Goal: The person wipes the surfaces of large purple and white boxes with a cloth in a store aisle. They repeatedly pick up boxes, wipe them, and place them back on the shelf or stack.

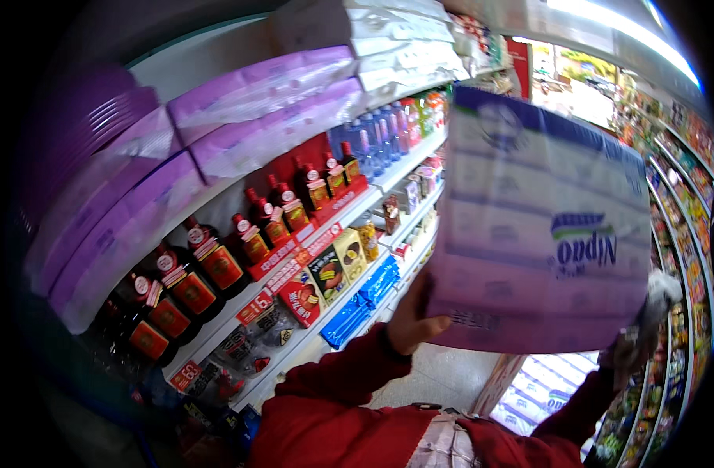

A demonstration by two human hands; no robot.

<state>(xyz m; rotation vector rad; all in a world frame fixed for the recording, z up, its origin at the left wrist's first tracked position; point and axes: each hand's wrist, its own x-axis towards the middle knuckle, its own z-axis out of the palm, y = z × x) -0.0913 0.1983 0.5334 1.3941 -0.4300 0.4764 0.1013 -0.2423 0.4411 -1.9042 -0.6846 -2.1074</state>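
A big plastic-wrapped multipack of tissues [520, 226], purple and white with a dark blue top band, is held up in front of me; the printing on it is upside down. My left hand [413, 316] grips its lower left edge, thumb on the near face and the other fingers mostly hidden behind. At the lower right edge my right hand [628, 351] holds the same pack; it is dark and partly covered, and some crumpled clear plastic [662, 288] shows beside it. Both my sleeves are red.
To the left, a shelf carries dark bottles with red labels [216, 261], boxes and blue packets [361, 300]. Purple tissue packs [271, 93] lie stacked on top, beside nested purple basins [92, 132]. Another tissue pack [544, 390] is below me. Stocked shelves [688, 257] line the right.
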